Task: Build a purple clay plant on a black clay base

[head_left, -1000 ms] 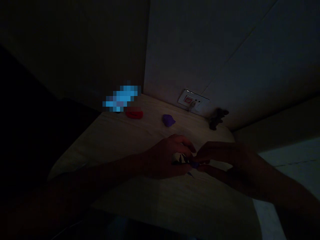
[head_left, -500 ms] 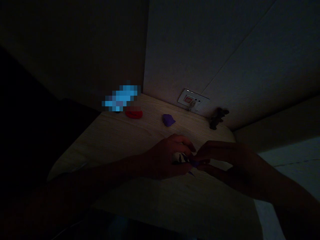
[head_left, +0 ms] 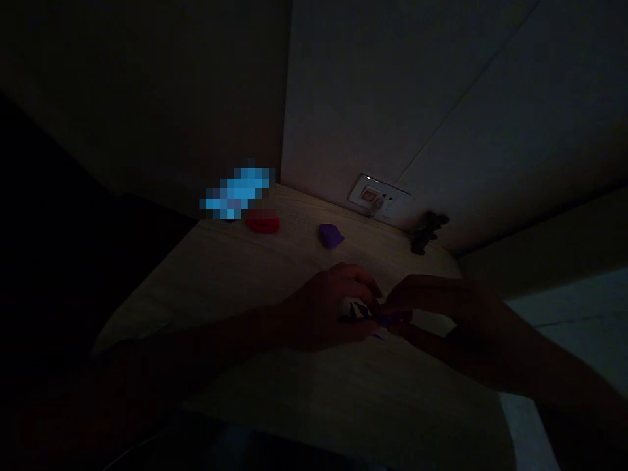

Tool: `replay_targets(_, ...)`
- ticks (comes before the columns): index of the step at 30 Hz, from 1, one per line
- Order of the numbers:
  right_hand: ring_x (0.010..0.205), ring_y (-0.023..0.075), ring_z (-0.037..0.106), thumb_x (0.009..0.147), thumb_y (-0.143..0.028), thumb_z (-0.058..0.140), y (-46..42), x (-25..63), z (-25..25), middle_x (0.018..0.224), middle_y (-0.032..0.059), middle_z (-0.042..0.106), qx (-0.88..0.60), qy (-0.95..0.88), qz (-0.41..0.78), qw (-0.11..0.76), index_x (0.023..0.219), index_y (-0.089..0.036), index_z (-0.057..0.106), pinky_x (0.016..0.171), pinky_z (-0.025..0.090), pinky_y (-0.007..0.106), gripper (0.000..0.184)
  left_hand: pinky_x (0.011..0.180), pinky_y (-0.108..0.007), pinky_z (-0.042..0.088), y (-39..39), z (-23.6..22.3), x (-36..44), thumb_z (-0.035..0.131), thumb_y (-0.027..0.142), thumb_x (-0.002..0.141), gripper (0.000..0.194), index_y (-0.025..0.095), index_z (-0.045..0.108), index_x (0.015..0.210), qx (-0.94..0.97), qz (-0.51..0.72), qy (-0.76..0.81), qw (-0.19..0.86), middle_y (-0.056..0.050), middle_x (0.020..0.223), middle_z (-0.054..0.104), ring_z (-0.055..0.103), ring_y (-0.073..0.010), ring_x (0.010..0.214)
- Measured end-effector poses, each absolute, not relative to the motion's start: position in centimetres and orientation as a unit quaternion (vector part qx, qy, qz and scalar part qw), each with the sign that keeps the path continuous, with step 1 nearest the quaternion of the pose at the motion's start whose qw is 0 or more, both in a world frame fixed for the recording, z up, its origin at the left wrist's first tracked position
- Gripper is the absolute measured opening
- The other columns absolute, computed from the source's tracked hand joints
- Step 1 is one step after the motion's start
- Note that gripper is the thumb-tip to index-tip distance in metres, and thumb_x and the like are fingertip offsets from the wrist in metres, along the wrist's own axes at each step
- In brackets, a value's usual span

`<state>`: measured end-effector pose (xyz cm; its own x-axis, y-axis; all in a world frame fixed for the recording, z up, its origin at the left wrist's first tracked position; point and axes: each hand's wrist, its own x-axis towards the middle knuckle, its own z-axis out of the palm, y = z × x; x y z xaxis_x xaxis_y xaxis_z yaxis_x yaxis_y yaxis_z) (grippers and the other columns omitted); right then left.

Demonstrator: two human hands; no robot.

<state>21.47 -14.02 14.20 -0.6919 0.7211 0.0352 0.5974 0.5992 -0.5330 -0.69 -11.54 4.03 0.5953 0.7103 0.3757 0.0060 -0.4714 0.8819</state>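
Both my hands meet over the wooden tabletop (head_left: 245,275) in very dim light. My left hand (head_left: 328,311) is curled, its thumb and fingertips closed on a small purple piece (head_left: 385,319) that looks like modelling clay. From the other side my right hand (head_left: 451,314) pinches the same piece between thumb and fingers. Thin dark, leaf-like parts (head_left: 356,311) show in the gap of my left hand; what they belong to is hidden. Beyond the hands lies a purple lump (head_left: 331,235), apart from both.
A red rounded piece (head_left: 263,224) lies at the back left beside a blurred-out bright blue screen (head_left: 238,193). A small dark figure (head_left: 428,233) stands at the back right, near the wall. Above the table edge is a wall socket plate (head_left: 377,194) with a red switch.
The fingers of my right hand shift slightly at the purple piece, and a thin pointed tip below it shows less than before. The other things stay where they were.
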Motion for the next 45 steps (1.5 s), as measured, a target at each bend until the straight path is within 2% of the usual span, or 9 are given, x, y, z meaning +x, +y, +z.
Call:
replay_targets(3, 0.076, 0.017, 0.076, 0.094, -0.024, 0.071, -14.22, 21.58, 14.21, 0.092, 0.0055, 0.08, -0.403, -0.872, 0.248, 0.127, 0.108, -0.023, 0.078, 0.068, 0.062, 0.025, 0.015, 0.095, -0.036, 0.056, -11.45, 3.76, -0.49, 0.081, 0.027, 0.081, 0.015, 0.02, 0.079, 0.094, 0.763, 0.398, 0.239, 0.449, -0.007, 0.111, 0.074, 0.071, -0.0218, 0.104)
replay_targets(8, 0.074, 0.0166, 0.077, 0.095, -0.028, 0.07, -14.41, 21.58, 14.25, 0.093, 0.0052, 0.081, -0.44, -0.85, 0.262, 0.124, 0.108, -0.023, 0.08, 0.051, 0.056, 0.019, 0.017, 0.094, -0.036, 0.056, -11.41, 3.4, -0.35, 0.083, 0.027, 0.08, 0.015, 0.019, 0.078, 0.091, 0.756, 0.427, 0.237, 0.436, -0.007, 0.106, 0.075, 0.071, -0.021, 0.1)
replay_targets(14, 0.073, 0.0154, 0.078, 0.094, -0.023, 0.07, -14.48, 21.35, 14.21, 0.091, 0.0037, 0.082, -0.45, -0.841, 0.271, 0.127, 0.103, -0.024, 0.081, 0.047, 0.054, 0.016, 0.014, 0.093, -0.036, 0.056, -11.52, 3.4, -0.49, 0.084, 0.027, 0.08, 0.015, 0.019, 0.078, 0.09, 0.755, 0.421, 0.244, 0.44, -0.007, 0.107, 0.075, 0.071, -0.0211, 0.1)
replay_targets(22, 0.074, 0.015, 0.078, 0.095, -0.023, 0.067, -14.42, 21.05, 14.23, 0.091, 0.0038, 0.083, -0.43, -0.859, 0.249, 0.126, 0.102, -0.023, 0.081, 0.06, 0.062, 0.02, 0.015, 0.094, -0.035, 0.056, -11.45, 3.24, -0.47, 0.085, 0.026, 0.08, 0.014, 0.019, 0.079, 0.091, 0.759, 0.422, 0.245, 0.432, -0.006, 0.108, 0.075, 0.071, -0.02, 0.1)
replay_targets(30, 0.073, 0.0167, 0.078, 0.094, -0.025, 0.069, -14.46, 21.1, 13.98, 0.092, 0.0045, 0.083, -0.453, -0.84, 0.268, 0.134, 0.103, -0.024, 0.082, 0.045, 0.055, 0.017, 0.015, 0.091, -0.032, 0.056, -11.6, 3.2, -0.25, 0.085, 0.024, 0.08, 0.014, 0.019, 0.08, 0.091, 0.738, 0.433, 0.248, 0.454, -0.005, 0.105, 0.076, 0.071, -0.0186, 0.097)
replay_targets(38, 0.072, 0.0167, 0.077, 0.095, -0.031, 0.072, -14.54, 21.07, 13.78, 0.09, 0.0045, 0.083, -0.466, -0.825, 0.28, 0.156, 0.103, -0.024, 0.083, 0.043, 0.054, 0.016, 0.015, 0.095, -0.035, 0.055, -11.65, 3.53, -0.33, 0.086, 0.026, 0.079, 0.013, 0.02, 0.08, 0.088, 0.717, 0.426, 0.259, 0.487, -0.006, 0.104, 0.077, 0.071, -0.0203, 0.099)
replay_targets(42, 0.075, 0.0169, 0.078, 0.095, -0.03, 0.074, -14.49, 21.54, 13.91, 0.097, 0.0055, 0.083, -0.444, -0.837, 0.271, 0.17, 0.113, -0.025, 0.081, 0.048, 0.055, 0.018, 0.02, 0.094, -0.035, 0.055, -11.48, 3.61, -0.39, 0.085, 0.03, 0.08, 0.015, 0.02, 0.081, 0.09, 0.7, 0.415, 0.264, 0.517, -0.007, 0.107, 0.076, 0.071, -0.021, 0.099)
replay_targets(45, 0.078, 0.0162, 0.077, 0.095, -0.025, 0.074, -14.15, 21.93, 14.2, 0.102, 0.0052, 0.082, -0.402, -0.862, 0.268, 0.154, 0.123, -0.027, 0.078, 0.058, 0.059, 0.02, 0.029, 0.093, -0.035, 0.055, -11.38, 3.66, -0.5, 0.083, 0.032, 0.081, 0.016, 0.02, 0.081, 0.092, 0.702, 0.402, 0.253, 0.531, -0.007, 0.11, 0.075, 0.071, -0.0217, 0.101)
